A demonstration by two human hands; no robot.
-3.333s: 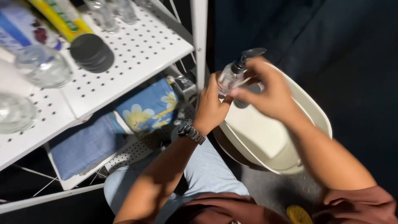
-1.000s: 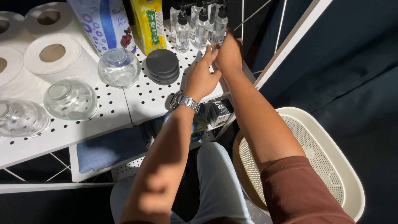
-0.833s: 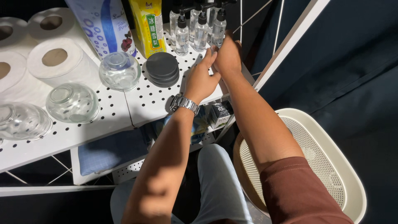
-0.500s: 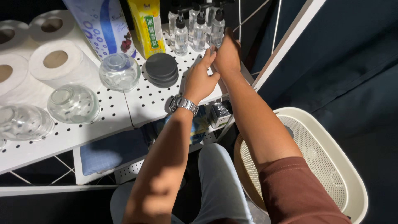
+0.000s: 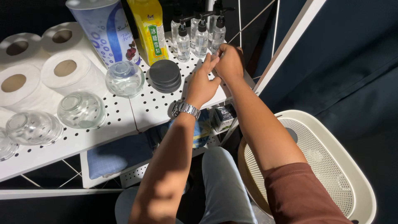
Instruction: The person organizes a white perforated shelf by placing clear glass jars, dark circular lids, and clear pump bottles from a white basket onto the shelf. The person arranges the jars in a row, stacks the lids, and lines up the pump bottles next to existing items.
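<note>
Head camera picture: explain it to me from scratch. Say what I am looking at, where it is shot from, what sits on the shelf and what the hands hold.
No machine here: a person works with two bare hands, and a camera worn on the head looks down along the arms. The left hand, with a metal watch on its wrist, and the right hand meet at the back of a white perforated shelf, beside a row of clear pump bottles. Whether either grip closes on a bottle cannot be made out. Also on the shelf: a stack of dark round discs, upturned glass cups, toilet paper rolls, a yellow carton and a blue-and-white canister. A cream basket sits lower right.
</note>
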